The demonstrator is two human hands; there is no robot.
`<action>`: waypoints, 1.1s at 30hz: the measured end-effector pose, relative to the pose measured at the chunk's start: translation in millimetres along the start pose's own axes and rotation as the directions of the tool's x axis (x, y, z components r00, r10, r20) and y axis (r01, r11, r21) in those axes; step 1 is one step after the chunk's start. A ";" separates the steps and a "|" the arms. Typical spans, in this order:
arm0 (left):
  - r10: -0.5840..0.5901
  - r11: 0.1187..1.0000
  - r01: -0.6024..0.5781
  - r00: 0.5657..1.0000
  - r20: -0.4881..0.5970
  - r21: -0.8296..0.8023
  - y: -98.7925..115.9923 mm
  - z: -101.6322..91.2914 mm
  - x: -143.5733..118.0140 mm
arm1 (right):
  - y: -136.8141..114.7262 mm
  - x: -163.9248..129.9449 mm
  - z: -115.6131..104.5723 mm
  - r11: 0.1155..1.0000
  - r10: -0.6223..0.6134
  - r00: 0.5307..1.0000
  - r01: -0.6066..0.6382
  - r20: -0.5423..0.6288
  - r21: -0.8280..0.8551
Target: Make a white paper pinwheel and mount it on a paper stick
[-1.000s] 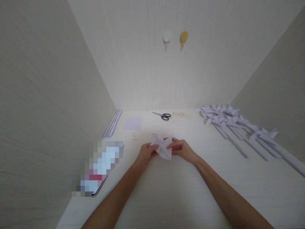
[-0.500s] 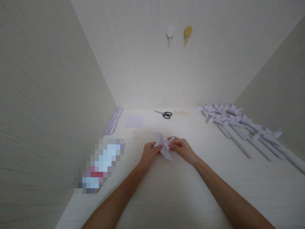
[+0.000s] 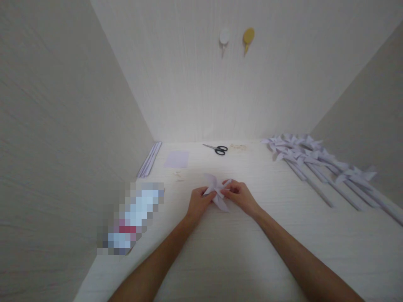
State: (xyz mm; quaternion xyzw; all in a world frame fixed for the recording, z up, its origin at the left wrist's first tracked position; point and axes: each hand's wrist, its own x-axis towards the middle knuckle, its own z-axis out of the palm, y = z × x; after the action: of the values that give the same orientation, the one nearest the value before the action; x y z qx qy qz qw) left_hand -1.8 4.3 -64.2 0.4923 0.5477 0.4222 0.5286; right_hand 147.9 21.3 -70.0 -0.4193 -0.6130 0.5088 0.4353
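A pale lilac paper pinwheel (image 3: 221,203) with curved blades is held between both hands, over the middle of the white table. My left hand (image 3: 199,201) grips it from the left, thumb laid on top near the centre. From the other side my right hand (image 3: 239,194) pinches it, thumb and fingertips close to the pinwheel's middle. The fingers beneath the paper are partly hidden. No stick shows on this pinwheel.
Finished pinwheels on paper sticks (image 3: 302,153) lie piled at the right. Scissors (image 3: 219,149), small beige bits (image 3: 238,147), a lilac paper square (image 3: 176,159) and rolled paper sticks (image 3: 150,159) lie towards the back wall. Small white pieces (image 3: 178,174) and a blurred-out object (image 3: 138,216) lie left.
My right thumb has shifted slightly left, nearer the pinwheel's centre. Both hands keep their hold on the pinwheel. The camera view has tilted a little.
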 end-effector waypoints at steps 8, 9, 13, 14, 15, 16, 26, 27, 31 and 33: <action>0.010 1.000 -0.010 1.000 0.008 0.026 -1.0 1.7 -0.9 | 8.7 1.2 1.6 0.995 -0.002 0.998 -0.004 -0.064 -0.095; 0.015 0.999 -0.016 1.000 0.010 0.034 -1.5 1.7 -0.9 | 9.1 1.1 1.7 0.995 -0.005 0.998 -0.002 -0.067 -0.101; 0.052 0.996 -0.053 0.999 0.008 0.077 -2.7 1.6 -0.7 | 9.6 1.2 1.7 0.991 -0.015 0.997 0.004 -0.081 -0.134; 0.057 0.995 -0.058 0.998 0.007 0.087 -2.7 1.6 -0.7 | 9.7 1.3 1.8 0.990 -0.013 0.996 0.002 -0.083 -0.141; 0.061 0.994 -0.061 0.998 0.007 0.095 -2.6 1.5 -0.8 | 9.8 1.5 2.0 0.989 -0.011 0.996 -0.001 -0.083 -0.146; 0.064 0.993 -0.065 0.998 0.009 0.098 -2.3 1.4 -0.9 | 9.9 1.6 2.2 0.989 -0.010 0.997 -0.002 -0.082 -0.148; 0.086 0.987 -0.087 0.996 0.017 0.137 -0.3 1.2 -1.5 | 8.7 1.2 2.6 0.980 -0.031 0.995 0.013 -0.090 -0.201; 0.090 0.985 -0.092 0.996 0.018 0.148 -0.8 1.1 -1.2 | 7.9 1.2 2.6 0.978 -0.032 0.996 0.013 -0.089 -0.207; 0.101 0.979 -0.103 0.995 0.020 0.177 -3.2 0.5 -0.2 | 5.4 1.0 3.0 0.976 -0.025 0.996 0.005 -0.090 -0.217; 0.104 0.979 -0.106 0.994 0.024 0.176 -3.5 0.4 -0.3 | 5.3 0.9 3.4 0.976 -0.026 0.995 0.005 -0.094 -0.216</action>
State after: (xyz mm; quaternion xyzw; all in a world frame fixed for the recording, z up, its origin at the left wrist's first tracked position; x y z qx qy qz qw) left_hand -1.7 3.5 -67.7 0.5686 0.5524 0.3956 0.4637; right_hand 144.8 21.9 -75.5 -0.4831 -0.6462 0.4154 0.4202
